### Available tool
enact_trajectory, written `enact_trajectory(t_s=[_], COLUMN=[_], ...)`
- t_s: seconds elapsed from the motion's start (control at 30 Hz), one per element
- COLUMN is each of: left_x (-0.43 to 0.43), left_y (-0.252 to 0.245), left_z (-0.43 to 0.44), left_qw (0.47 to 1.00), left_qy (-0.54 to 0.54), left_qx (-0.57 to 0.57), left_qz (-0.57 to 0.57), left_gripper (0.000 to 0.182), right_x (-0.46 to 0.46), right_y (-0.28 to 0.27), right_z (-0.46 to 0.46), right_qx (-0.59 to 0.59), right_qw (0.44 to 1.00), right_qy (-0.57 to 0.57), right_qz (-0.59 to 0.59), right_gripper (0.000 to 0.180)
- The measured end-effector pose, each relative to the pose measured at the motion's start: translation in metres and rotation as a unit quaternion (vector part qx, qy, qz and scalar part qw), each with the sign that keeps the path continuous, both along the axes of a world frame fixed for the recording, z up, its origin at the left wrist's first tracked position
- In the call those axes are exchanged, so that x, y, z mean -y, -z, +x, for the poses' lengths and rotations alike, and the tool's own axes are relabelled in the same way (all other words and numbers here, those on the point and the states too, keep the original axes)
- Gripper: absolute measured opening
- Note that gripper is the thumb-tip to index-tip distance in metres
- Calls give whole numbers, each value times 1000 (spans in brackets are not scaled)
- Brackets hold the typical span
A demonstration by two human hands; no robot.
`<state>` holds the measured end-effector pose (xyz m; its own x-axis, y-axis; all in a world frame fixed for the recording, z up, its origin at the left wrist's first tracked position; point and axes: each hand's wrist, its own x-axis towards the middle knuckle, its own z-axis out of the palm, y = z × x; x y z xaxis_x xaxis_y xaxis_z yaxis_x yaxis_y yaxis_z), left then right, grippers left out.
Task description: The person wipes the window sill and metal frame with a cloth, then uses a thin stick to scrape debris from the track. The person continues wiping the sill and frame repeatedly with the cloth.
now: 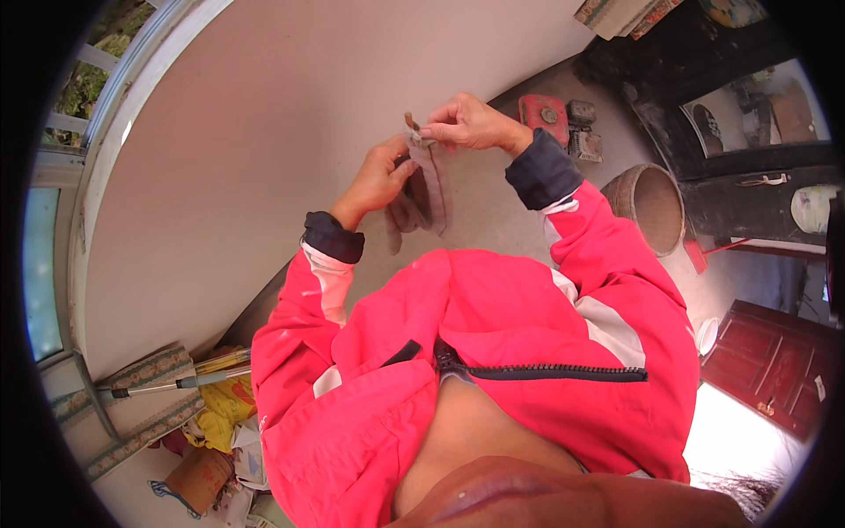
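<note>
My left hand (377,177) grips a grey cloth piece (432,181) from the left, thumb over the fabric and fingers bent behind it. At its top edge, my right hand (465,124) pinches the cloth between thumb and fingertips. The fabric hangs below both hands, with a narrow finger-like end at the lower left; it looks like a glove, though folds hide its full shape. A small brown tip (409,121) pokes up at the top of the cloth; I cannot tell what it belongs to.
A red machine (545,117) stands on the floor beyond my right hand. Nearer are a woven basket (650,204) and a red dustpan (696,256). Dark cabinets (726,165) line the right. A pale wall (251,119) rises at left; bags (221,409) and a metal pole (191,381) lie lower left.
</note>
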<state>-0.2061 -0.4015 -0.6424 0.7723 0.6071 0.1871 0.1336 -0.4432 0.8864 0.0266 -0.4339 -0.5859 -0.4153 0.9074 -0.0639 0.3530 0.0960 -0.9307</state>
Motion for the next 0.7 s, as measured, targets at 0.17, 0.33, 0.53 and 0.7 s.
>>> enact_trajectory(t_s=[0.17, 0.33, 0.53, 0.7], left_x=[-2, -9, -38, -64], left_y=[-10, -11, -26, -42], left_z=[0, -7, -26, -25], left_qw=[997, 990, 931, 939], left_qy=[-47, -103, -201, -218], left_qx=[-61, -15, 91, 46], left_qz=[17, -96, -291, -262], left_gripper=[20, 26, 27, 28], right_x=[2, -5, -5, 16], right_y=[6, -1, 18, 34], right_z=[-25, -7, 160, 135], right_qx=[-149, -265, -600, -493], right_qw=[977, 939, 678, 770], right_qy=[76, 186, 366, 381], right_qz=[134, 117, 214, 138], right_gripper=[19, 26, 29, 28])
